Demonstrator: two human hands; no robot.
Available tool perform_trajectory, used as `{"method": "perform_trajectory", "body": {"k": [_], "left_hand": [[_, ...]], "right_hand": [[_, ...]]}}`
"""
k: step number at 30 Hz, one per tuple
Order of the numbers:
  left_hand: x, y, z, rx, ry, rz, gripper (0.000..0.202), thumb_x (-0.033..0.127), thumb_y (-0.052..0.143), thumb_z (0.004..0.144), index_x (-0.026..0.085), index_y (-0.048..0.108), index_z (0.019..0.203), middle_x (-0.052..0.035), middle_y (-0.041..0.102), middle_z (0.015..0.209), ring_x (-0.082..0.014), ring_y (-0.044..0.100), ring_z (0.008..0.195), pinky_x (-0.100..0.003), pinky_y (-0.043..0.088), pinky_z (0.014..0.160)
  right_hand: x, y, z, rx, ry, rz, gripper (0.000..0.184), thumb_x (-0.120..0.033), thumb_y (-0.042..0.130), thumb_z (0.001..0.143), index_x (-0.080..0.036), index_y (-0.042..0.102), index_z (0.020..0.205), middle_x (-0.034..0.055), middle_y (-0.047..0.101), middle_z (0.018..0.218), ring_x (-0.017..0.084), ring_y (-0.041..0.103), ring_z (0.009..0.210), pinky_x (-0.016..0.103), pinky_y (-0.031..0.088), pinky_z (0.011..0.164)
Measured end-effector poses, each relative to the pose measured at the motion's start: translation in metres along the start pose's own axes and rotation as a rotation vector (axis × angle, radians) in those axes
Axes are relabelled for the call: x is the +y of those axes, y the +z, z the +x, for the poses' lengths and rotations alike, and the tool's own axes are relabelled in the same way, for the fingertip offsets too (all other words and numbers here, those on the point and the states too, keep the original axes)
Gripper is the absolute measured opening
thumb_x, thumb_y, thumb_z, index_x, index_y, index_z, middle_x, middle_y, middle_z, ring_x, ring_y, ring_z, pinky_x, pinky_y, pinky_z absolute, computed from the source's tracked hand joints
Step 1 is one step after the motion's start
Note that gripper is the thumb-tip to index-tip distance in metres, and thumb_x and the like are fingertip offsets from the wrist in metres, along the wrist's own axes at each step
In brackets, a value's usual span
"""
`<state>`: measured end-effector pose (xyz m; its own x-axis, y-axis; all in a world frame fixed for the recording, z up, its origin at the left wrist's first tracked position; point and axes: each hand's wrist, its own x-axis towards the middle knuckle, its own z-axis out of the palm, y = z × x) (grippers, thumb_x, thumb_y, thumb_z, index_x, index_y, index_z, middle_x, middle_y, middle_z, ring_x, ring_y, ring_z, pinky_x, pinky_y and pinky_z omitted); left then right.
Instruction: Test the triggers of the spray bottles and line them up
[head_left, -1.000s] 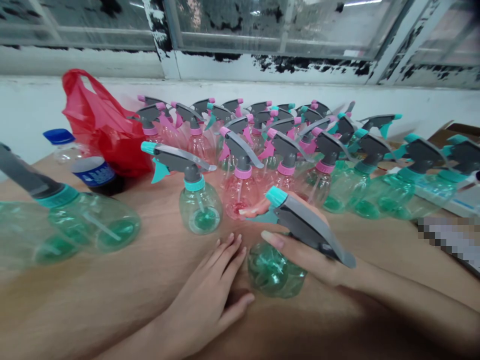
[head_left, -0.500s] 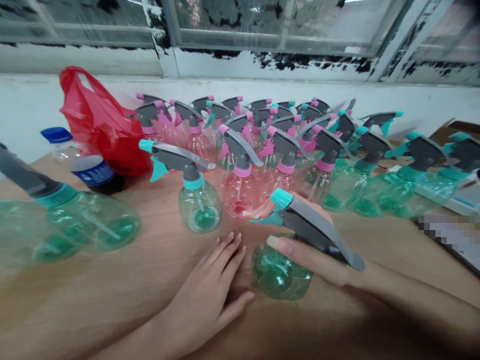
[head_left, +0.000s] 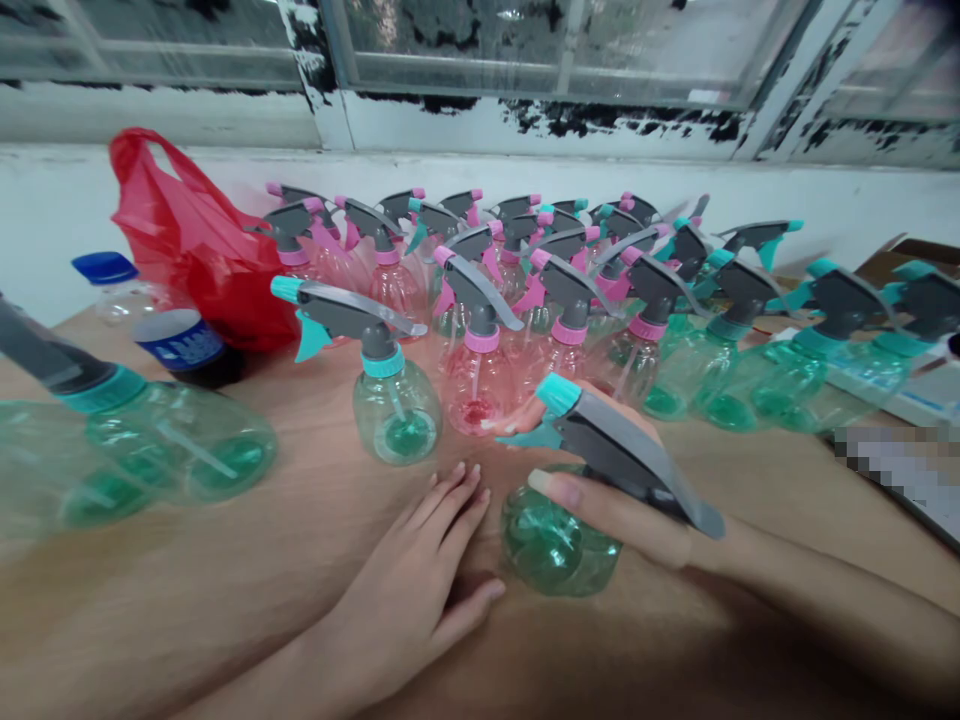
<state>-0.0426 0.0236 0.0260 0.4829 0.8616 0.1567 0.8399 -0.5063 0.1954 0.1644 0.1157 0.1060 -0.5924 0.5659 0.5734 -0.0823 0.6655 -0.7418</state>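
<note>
My right hand (head_left: 609, 505) is wrapped round the grey trigger head of a green spray bottle (head_left: 555, 545) with a teal nozzle, which stands on the wooden table (head_left: 225, 590) in front of me. My left hand (head_left: 416, 590) lies flat on the table just left of that bottle, fingers stretched out, holding nothing. Another green spray bottle (head_left: 396, 405) stands just beyond my left fingertips. A pink one (head_left: 476, 385) stands next to it.
Several pink and green spray bottles (head_left: 600, 290) crowd the back of the table up to the white wall. A red plastic bag (head_left: 191, 250) and a blue-capped drink bottle (head_left: 161, 325) sit at back left. A green spray bottle (head_left: 150, 440) lies at the left edge.
My right hand has shifted the green bottle slightly to the right and tilted it a little. My left hand stays flat on the table.
</note>
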Motion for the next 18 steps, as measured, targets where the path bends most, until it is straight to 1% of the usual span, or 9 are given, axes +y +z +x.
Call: {"method": "perform_trajectory", "body": {"k": [5, 8, 12, 18], "left_hand": [[0.0005, -0.0022, 0.0017, -0.006, -0.007, -0.017, 0.061, 0.045, 0.051, 0.096, 0.012, 0.035, 0.145, -0.0171, 0.037, 0.152, -0.0317, 0.035, 0.139, -0.052, 0.037, 0.108], [0.0005, -0.0021, 0.0022, -0.002, -0.003, -0.017, 0.061, 0.045, 0.051, 0.097, 0.01, 0.035, 0.145, -0.0179, 0.037, 0.152, -0.0316, 0.035, 0.139, -0.052, 0.037, 0.108], [0.0007, -0.0012, 0.0015, -0.004, -0.004, -0.017, 0.061, 0.045, 0.051, 0.097, 0.01, 0.035, 0.145, -0.0173, 0.036, 0.152, -0.0315, 0.034, 0.14, -0.052, 0.037, 0.108], [0.0017, -0.0025, 0.0027, -0.021, -0.009, -0.004, 0.062, 0.045, 0.052, 0.096, 0.009, 0.037, 0.144, -0.0179, 0.036, 0.152, -0.0322, 0.034, 0.139, -0.052, 0.037, 0.108]], "right_hand": [[0.0021, 0.0008, -0.0022, 0.004, 0.015, 0.051, 0.028, -0.02, 0.063, 0.082, -0.023, 0.056, 0.109, 0.0004, 0.06, 0.088, 0.013, 0.06, 0.068, 0.027, 0.054, 0.068], [0.0023, 0.0013, -0.0031, -0.003, 0.03, 0.076, 0.027, -0.019, 0.063, 0.083, -0.023, 0.057, 0.109, 0.0004, 0.059, 0.087, 0.013, 0.06, 0.069, 0.028, 0.055, 0.068], [0.0013, 0.0013, -0.0025, -0.005, 0.03, 0.09, 0.026, -0.017, 0.062, 0.082, -0.023, 0.057, 0.108, 0.0008, 0.061, 0.087, 0.014, 0.063, 0.073, 0.027, 0.056, 0.07], [-0.001, 0.0006, -0.0014, -0.011, 0.018, 0.05, 0.025, -0.018, 0.061, 0.082, -0.023, 0.056, 0.107, 0.0014, 0.063, 0.087, 0.014, 0.065, 0.073, 0.028, 0.055, 0.069]]}}
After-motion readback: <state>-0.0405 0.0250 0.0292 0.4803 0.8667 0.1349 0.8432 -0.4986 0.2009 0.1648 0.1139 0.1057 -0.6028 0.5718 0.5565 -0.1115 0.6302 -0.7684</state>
